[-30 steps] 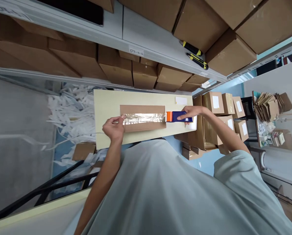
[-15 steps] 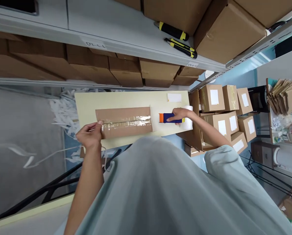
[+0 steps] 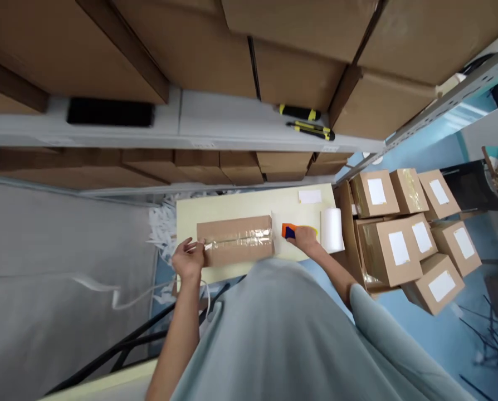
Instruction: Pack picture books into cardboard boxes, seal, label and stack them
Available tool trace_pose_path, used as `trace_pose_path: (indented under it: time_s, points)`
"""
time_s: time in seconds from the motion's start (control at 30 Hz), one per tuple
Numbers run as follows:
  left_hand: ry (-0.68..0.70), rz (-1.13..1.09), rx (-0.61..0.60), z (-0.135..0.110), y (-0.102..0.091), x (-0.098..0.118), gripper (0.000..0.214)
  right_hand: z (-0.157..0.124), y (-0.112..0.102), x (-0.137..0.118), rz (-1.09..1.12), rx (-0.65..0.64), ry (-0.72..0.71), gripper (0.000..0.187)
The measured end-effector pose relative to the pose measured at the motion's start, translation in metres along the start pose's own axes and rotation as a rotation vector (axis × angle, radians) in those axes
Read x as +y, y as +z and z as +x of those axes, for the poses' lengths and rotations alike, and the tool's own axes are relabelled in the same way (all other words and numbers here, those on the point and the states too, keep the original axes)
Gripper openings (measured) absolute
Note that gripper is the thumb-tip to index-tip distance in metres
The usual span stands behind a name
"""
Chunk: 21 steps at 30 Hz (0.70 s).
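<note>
A long, flat cardboard box [image 3: 234,227] lies on the pale yellow table [image 3: 249,203], with shiny clear tape along its middle seam. At the box's left end, the thumb and fingertips of my left hand [image 3: 189,259] pinch its edge by the end of the tape. My right hand [image 3: 306,239] is wrapped around an orange and dark blue tape dispenser [image 3: 289,230], just right of the box. The palm hides most of the dispenser. White paper lies under it, running to a white paper roll [image 3: 332,229].
Behind the table, a metal shelf [image 3: 232,142] holds brown boxes, two yellow-black cutters [image 3: 311,130] and a black flat object [image 3: 110,112]. A white label [image 3: 309,196] lies on the table's far side. Labelled cartons [image 3: 399,250] are stacked at right; shredded paper [image 3: 165,225] lies at left.
My view has tilted up, so the table sits lower and further right. The dispenser has turned in my right hand and shows less blue. My left hand stays at the box's left end.
</note>
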State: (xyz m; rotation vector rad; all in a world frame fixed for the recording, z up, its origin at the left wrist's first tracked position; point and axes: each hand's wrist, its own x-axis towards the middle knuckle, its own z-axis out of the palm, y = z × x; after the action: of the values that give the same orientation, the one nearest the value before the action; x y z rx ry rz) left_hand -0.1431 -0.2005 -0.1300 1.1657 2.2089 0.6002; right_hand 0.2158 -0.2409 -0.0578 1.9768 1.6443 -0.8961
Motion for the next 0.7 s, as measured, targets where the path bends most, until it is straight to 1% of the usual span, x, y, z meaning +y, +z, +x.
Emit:
trace_pose_path:
  time_s: [0.03, 0.07, 0.1, 0.17, 0.23, 0.3, 0.33, 0.4, 0.47, 0.5, 0.57, 0.63, 0.7]
  points:
    - [-0.004, 0.01, 0.078, -0.001, 0.0, 0.011, 0.032, -0.002, -0.005, 0.003, 0.034, 0.046, -0.007, 0.034]
    - [0.053, 0.013, 0.157, -0.003, 0.002, 0.026, 0.043, -0.003, -0.013, 0.006, 0.06, 0.111, -0.029, 0.035]
    - [0.149, -0.02, 0.203, -0.006, 0.005, 0.046, 0.05, -0.003, -0.023, 0.007, 0.081, 0.173, -0.037, 0.037]
    - [0.423, -0.141, 0.176, -0.016, 0.011, 0.096, 0.047, 0.0, -0.053, 0.003, 0.13, 0.291, -0.053, 0.044]
    - [0.708, -0.236, 0.11, -0.027, 0.016, 0.153, 0.04, 0.004, -0.093, -0.008, 0.181, 0.39, -0.096, 0.055]
    - [0.925, -0.285, 0.09, -0.035, 0.017, 0.206, 0.038, 0.008, -0.139, -0.022, 0.21, 0.462, -0.215, 0.063]
    - [0.996, -0.295, 0.093, -0.036, 0.017, 0.229, 0.039, 0.011, -0.163, -0.03, 0.208, 0.489, -0.297, 0.064]
    - [1.077, -0.296, 0.125, -0.029, 0.015, 0.264, 0.041, 0.019, -0.208, -0.047, 0.174, 0.545, -0.461, 0.062]
    - [1.101, -0.291, 0.175, -0.012, 0.014, 0.289, 0.046, 0.029, -0.248, -0.064, 0.116, 0.599, -0.56, 0.055]
    - [1.101, -0.289, 0.199, -0.001, 0.014, 0.297, 0.048, 0.035, -0.266, -0.073, 0.083, 0.623, -0.581, 0.052]
    - [1.092, -0.27, 0.226, 0.02, 0.016, 0.309, 0.053, 0.048, -0.293, -0.09, 0.014, 0.651, -0.566, 0.045]
    - [1.074, -0.222, 0.219, 0.035, 0.019, 0.314, 0.056, 0.06, -0.31, -0.106, -0.038, 0.658, -0.52, 0.039]
    - [1.059, -0.169, 0.198, 0.041, 0.025, 0.313, 0.056, 0.071, -0.317, -0.119, -0.066, 0.649, -0.482, 0.035]
